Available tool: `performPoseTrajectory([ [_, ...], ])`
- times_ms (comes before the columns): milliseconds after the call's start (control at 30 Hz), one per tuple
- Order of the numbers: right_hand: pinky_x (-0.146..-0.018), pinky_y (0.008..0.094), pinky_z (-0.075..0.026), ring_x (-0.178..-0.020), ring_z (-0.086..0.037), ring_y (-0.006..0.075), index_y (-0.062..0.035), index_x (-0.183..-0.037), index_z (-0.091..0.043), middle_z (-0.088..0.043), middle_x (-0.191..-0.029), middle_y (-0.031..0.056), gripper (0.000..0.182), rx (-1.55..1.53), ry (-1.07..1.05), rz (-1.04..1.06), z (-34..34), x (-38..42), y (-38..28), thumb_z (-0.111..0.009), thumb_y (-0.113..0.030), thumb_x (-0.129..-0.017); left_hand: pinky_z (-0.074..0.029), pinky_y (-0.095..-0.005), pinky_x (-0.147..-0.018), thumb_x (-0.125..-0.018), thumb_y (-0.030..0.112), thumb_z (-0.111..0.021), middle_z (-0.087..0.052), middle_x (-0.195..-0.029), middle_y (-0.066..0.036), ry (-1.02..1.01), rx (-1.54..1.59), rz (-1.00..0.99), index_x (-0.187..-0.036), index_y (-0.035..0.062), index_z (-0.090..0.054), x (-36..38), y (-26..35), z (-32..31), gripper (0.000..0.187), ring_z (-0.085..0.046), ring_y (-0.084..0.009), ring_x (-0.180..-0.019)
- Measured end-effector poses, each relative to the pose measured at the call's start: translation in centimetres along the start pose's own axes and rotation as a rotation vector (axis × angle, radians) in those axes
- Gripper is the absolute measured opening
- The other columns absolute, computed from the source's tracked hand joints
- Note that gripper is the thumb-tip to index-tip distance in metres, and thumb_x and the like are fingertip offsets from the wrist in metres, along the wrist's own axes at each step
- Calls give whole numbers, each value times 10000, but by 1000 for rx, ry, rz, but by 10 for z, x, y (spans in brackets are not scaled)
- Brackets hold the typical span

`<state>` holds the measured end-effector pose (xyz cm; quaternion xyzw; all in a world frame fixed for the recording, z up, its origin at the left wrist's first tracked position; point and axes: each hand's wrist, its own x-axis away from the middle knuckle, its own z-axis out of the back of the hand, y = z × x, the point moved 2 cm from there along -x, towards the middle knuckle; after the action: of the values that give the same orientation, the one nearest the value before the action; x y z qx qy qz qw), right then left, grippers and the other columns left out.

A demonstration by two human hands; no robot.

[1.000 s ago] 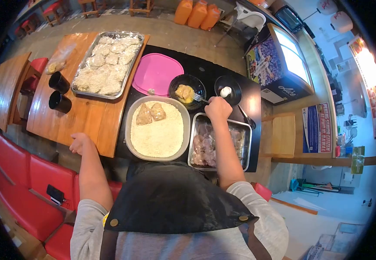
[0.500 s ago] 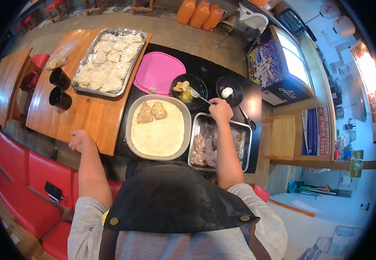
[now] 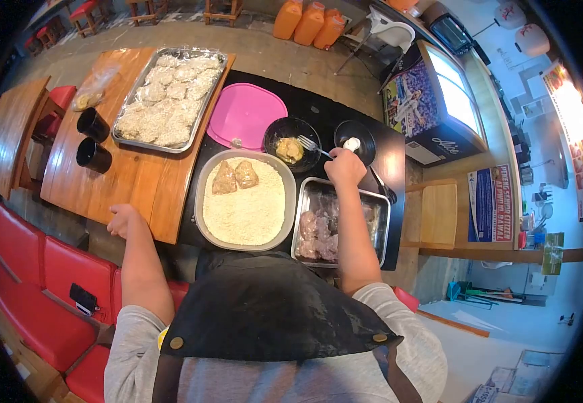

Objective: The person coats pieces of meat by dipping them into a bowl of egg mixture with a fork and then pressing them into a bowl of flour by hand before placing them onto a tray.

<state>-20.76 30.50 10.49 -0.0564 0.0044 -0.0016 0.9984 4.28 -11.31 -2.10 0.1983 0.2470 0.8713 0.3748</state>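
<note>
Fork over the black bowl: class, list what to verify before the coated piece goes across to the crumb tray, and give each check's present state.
1. Right hand grips the fork: ok.
2. Piece on the fork: not ok, it lies in the black bowl.
3. Crumb tray has bare crumbs free: ok.
4. Left hand clear of the food, on the wooden table edge: ok.
5. Piece fully coated: cannot tell.

Eatery, red booth seats [image 3: 69, 275], wooden tables [image 3: 123, 181], drinks fridge [image 3: 439, 101]
</note>
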Motion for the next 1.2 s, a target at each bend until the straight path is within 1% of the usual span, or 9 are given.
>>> performPoseTrajectory([
  [200,-662,366,-492,-761,-629,273,-137,-756,-690,-643,-789,103,164,49,-71,216,-31,-6,-3,-631,-124,-603,-462,-476,-792,-807,455,-456,-485,-1082,-271,8,-16,5,-1070,-97,-428,-3,-3,-5,612,-565,-399,-935],
  [267,-664,367,-491,-765,-626,271,-138,-752,-689,-637,-815,101,157,46,0,216,-32,-8,-3,-628,-114,-609,-464,-475,-788,-805,454,-458,-489,-1076,-270,12,-18,9,-1065,-95,-431,-5,-3,-8,608,-567,-396,-932],
  [367,-686,369,-492,-790,-631,270,-174,-825,-697,-657,-816,97,220,98,44,228,-24,-6,-6,-604,-126,-631,-466,-472,-783,-802,452,-462,-492,-1072,-267,42,-31,16,-1060,-93,-434,-14,-6,-17,603,-569,-392,-927],
  [467,-669,382,-492,-779,-628,269,-133,-786,-688,-642,-831,105,175,28,38,99,6,6,-8,-619,-133,-625,-467,-472,-780,-800,451,-465,-490,-1074,-264,68,-59,18,-1062,-95,-434,-17,-8,-19,606,-569,-392,-924],
  [600,-730,387,-497,-840,-629,308,-142,-830,-698,-654,-865,159,203,91,-260,-32,9,17,-2,-595,-169,-657,-465,-473,-784,-800,452,-464,-487,-1078,-266,46,-62,11,-1066,-95,-431,-8,-7,-19,610,-568,-393,-929],
  [667,-751,396,-491,-854,-625,318,-133,-840,-695,-653,-871,167,213,-15,-273,-34,1,23,-1,-590,-171,-659,-463,-473,-786,-799,453,-464,-486,-1081,-268,33,-57,6,-1069,-96,-429,-2,-4,-19,613,-566,-394,-932],
  [867,-770,395,-482,-889,-616,317,-137,-871,-687,-648,-913,164,232,-82,-212,-96,-16,23,-2,-584,-165,-665,-459,-473,-794,-798,455,-461,-481,-1090,-271,25,-37,-1,-1078,-98,-423,-3,1,-9,621,-562,-396,-942],
  [1100,-726,404,-483,-849,-617,318,-126,-870,-669,-645,-874,149,218,9,-205,-38,-33,26,-4,-592,-151,-667,-456,-472,-801,-797,456,-461,-476,-1096,-277,44,-11,-12,-1088,-98,-420,-10,-7,-13,627,-559,-396,-949],
  [1200,-689,407,-482,-814,-614,312,-134,-882,-660,-634,-842,135,226,22,-60,-11,-45,18,-1,-605,-149,-664,-457,-471,-801,-798,456,-463,-475,-1094,-282,53,-6,-5,-1089,-99,-421,-12,-7,-16,629,-560,-396,-945],
])
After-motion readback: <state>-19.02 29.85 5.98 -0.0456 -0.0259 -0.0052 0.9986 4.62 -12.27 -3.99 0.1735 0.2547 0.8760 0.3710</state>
